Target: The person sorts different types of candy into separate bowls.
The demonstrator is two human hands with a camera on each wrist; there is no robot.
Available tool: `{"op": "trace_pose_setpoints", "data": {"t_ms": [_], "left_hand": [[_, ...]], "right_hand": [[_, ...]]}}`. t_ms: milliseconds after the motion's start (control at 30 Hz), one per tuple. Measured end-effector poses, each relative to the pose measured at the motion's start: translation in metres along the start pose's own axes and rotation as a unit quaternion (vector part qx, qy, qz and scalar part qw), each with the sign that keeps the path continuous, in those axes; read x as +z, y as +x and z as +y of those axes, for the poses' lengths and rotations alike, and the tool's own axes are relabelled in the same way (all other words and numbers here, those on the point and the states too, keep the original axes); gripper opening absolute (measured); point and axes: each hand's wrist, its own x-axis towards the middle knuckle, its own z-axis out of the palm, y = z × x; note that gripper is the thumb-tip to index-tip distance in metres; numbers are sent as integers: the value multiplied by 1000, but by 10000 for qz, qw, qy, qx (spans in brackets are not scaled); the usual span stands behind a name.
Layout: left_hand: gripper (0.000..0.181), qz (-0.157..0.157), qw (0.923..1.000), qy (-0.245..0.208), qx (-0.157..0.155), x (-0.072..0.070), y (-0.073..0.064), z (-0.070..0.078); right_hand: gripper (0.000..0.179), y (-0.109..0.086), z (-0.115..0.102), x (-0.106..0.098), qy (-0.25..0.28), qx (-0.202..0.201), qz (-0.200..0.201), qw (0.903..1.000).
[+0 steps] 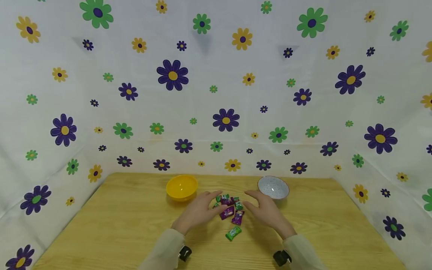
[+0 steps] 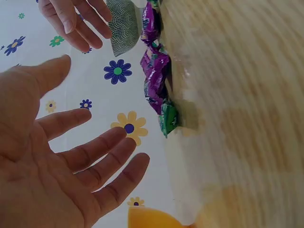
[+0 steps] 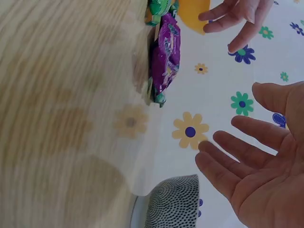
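Note:
Several wrapped candies in purple and green wrappers lie in a loose pile mid-table, one purple candy (image 1: 237,217) at its near side. Apart from them, closer to me, is a green candy (image 1: 233,233). My left hand (image 1: 200,210) hovers at the pile's left with fingers spread and nothing held. On the other side my right hand (image 1: 266,210) faces it, fingers extended and bare. In the left wrist view, purple candies (image 2: 156,76) sit beyond the left fingertips. A purple candy (image 3: 166,52) also shows in the right wrist view, away from the right fingers.
A yellow bowl (image 1: 182,187) stands behind my left hand, and a grey speckled bowl (image 1: 273,187) behind my right. The wooden table (image 1: 118,221) ends at a white flowered cloth (image 1: 202,101) that hangs behind and along both sides.

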Motion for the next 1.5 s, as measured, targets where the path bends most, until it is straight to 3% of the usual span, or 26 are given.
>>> {"op": "trace_pose_setpoints", "data": {"t_ms": [167, 300, 500, 700, 800, 967, 1133, 1233, 1367, 1500], "left_hand": [[60, -114, 9995, -243, 185, 5, 1, -4], [47, -501, 9961, -651, 314, 8, 5, -4], [36, -1298, 9823, -1337, 196, 17, 10, -1], [30, -1846, 9679, -1624, 522, 22, 19, -3], [27, -2142, 9591, -1687, 760, 25, 23, -4], [25, -2555, 9440, -1879, 912, 29, 26, -4], [29, -2862, 9306, -2074, 953, 26, 27, 0], [28, -3003, 9314, -1789, 1014, 25, 28, 2], [24, -2997, 9376, -1311, 1178, 27, 28, 4], [23, -2953, 9402, -1227, 1175, 28, 26, 4]], "right_hand": [[32, 0, 13, 0, 462, 68, 505, 9976], [26, 5, 24, -7, 815, 332, 1064, 9904], [26, 4, 45, -23, 861, 973, 1781, 9754], [39, 12, 69, -34, 1097, 1701, 2115, 9562], [51, 16, 80, -37, 2022, 2101, 1967, 9361], [58, 20, 96, -40, 3606, 2754, 1396, 8801], [56, 22, 108, -42, 4530, 2879, 829, 8397], [55, 21, 112, -42, 4961, 2937, 568, 8151], [53, 20, 115, -43, 5300, 3002, 429, 7919], [53, 19, 115, -44, 5386, 2999, 425, 7862]]}}
